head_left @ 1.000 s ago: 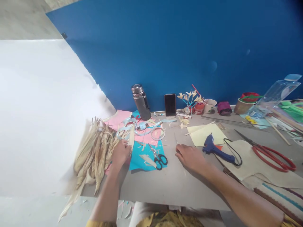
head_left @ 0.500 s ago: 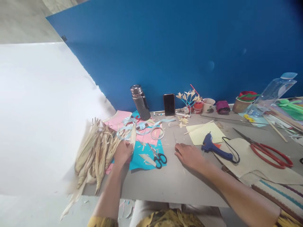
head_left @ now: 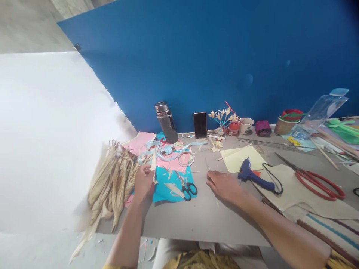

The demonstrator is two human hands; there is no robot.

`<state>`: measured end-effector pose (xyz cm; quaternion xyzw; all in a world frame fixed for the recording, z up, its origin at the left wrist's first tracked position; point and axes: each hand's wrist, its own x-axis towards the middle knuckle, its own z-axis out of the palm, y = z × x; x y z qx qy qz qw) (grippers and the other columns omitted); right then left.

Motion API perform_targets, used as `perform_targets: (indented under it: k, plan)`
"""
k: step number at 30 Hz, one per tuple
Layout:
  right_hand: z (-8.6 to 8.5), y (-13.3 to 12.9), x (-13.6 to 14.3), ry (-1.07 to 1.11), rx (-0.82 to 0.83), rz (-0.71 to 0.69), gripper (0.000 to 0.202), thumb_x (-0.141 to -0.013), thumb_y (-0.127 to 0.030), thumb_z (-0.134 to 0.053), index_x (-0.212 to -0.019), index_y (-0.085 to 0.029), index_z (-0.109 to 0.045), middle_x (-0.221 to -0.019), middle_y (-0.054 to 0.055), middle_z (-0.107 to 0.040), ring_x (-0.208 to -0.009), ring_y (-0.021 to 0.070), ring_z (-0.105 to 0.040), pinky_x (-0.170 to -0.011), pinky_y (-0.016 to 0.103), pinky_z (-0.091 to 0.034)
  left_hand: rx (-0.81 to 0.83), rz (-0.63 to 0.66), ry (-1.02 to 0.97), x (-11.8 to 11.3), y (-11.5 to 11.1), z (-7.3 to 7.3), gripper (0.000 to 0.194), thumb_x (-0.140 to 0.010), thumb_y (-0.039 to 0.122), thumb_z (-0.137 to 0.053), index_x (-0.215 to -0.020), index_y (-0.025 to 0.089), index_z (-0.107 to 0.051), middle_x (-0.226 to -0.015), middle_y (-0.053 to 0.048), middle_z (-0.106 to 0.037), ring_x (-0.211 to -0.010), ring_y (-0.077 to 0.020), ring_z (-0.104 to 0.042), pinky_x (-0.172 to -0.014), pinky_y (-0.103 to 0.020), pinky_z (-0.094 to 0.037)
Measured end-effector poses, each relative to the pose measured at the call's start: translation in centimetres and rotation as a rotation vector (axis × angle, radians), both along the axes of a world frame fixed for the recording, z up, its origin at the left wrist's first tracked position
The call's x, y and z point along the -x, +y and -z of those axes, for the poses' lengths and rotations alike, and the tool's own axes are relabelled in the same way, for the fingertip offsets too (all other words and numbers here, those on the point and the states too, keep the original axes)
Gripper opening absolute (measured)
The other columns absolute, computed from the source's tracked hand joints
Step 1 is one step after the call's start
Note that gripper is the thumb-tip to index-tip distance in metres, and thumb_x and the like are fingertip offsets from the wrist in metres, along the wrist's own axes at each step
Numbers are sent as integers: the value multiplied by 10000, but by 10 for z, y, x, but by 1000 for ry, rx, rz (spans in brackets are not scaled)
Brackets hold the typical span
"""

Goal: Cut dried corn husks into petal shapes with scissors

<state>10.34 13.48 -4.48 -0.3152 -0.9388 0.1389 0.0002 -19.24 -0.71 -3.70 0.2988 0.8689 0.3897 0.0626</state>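
A pale strip of dried husk (head_left: 154,160) rises from the closed fingers of my left hand (head_left: 144,181). Left of that hand lies a bundle of dried corn husks (head_left: 113,183). My right hand (head_left: 223,184) rests on the grey table with its fingers bent together; a thin pale piece at its fingertips is too small to name. Between the hands, black-handled scissors (head_left: 188,189) lie on blue paper (head_left: 165,194) with husk scraps. Behind them are pink paper (head_left: 140,141), light blue ribbon (head_left: 148,155) and a roll of tape (head_left: 186,158).
A grey flask (head_left: 166,123), a phone (head_left: 200,125), husk flowers (head_left: 223,116) and a paper cup (head_left: 246,126) stand at the back. A blue glue gun (head_left: 255,177), yellow paper (head_left: 238,157), red-handled shears (head_left: 319,183) and a clear bottle (head_left: 322,112) are on the right.
My left hand has shifted slightly up and left with the husk strip, which now stands more upright and apart from the bundle. The right hand has hardly moved.
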Motion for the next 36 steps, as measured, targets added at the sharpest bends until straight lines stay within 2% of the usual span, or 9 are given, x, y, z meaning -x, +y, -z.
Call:
perform_targets:
  k: [3, 6, 9, 11, 15, 17, 24, 30, 36]
  plan:
    - [0, 0, 0, 9, 3, -5, 157, -968, -276, -484, -1032, -177, -587, -987, 94, -694, -875, 229, -669, -662, 285, -364, -309, 101, -498, -13, -4, -12, 305, -689, 338, -681, -927, 164, -602, -728, -1, -592, -605, -136, -541, -540, -251, -404]
    - [1, 0, 0, 88, 18, 39, 165, -954, -261, -487, -953, -170, -625, -956, 88, -699, -832, 210, -659, -656, 276, -361, -497, 250, -898, -38, -6, -23, 322, -638, 288, -782, -877, 163, -606, -710, 20, -579, -583, -87, -496, -506, -201, -359]
    - [0, -1, 1, 322, 147, 131, 214, -929, -258, -489, -819, -167, -649, -858, 64, -700, -779, 180, -631, -664, 262, -376, -507, 380, -1100, -74, -3, -25, 283, -667, 261, -791, -878, 151, -637, -698, 17, -581, -568, -70, -480, -485, -182, -339]
    - [-3, -2, 1, 512, 352, 131, 218, -894, -279, -518, -772, -158, -652, -771, 46, -687, -727, 163, -607, -659, 253, -395, -439, 457, -1156, -99, 2, -20, 232, -700, 277, -773, -841, 142, -647, -678, 7, -583, -558, -80, -498, -488, -196, -365]
    - [-9, -3, 1, 698, 833, 64, 218, -820, -330, -574, -813, -136, -673, -730, 29, -664, -583, 117, -532, -543, 231, -382, -311, 517, -1148, -140, 15, -9, 226, -706, 297, -764, -843, 145, -668, -709, -16, -626, -604, -129, -571, -577, -267, -475]
    - [-10, -2, 0, 729, 926, 60, 212, -794, -333, -594, -816, -136, -670, -686, 5, -622, -522, 91, -469, -487, 216, -342, -276, 516, -1122, -151, 21, -6, 222, -701, 290, -764, -842, 145, -675, -716, -24, -636, -600, -129, -566, -581, -265, -471]
    - [-12, -2, -1, 697, 791, 80, 99, -758, -182, -559, -696, -143, -624, -533, -53, -484, -493, 75, -401, -484, 197, -302, -295, 536, -989, -160, 32, -8, 243, -692, 307, -779, -850, 148, -687, -674, -7, -597, -524, -87, -460, -475, -218, -325]
    - [-9, -3, -1, 650, 609, 63, 96, -735, -137, -563, -689, -133, -647, -578, -32, -556, -549, 89, -462, -519, 191, -324, -286, 475, -769, -168, 38, -12, 209, -673, 316, -773, -634, 154, -646, -508, 24, -498, -514, -113, -445, -485, -245, -351]
    - [-8, -2, -1, 592, 424, 59, 95, -743, -143, -585, -712, -136, -675, -618, -10, -620, -584, 107, -508, -551, 202, -319, -232, 433, -615, -172, 38, -11, 191, -705, 305, -725, -631, 146, -649, -535, 19, -510, -491, -90, -386, -453, -231, -298]
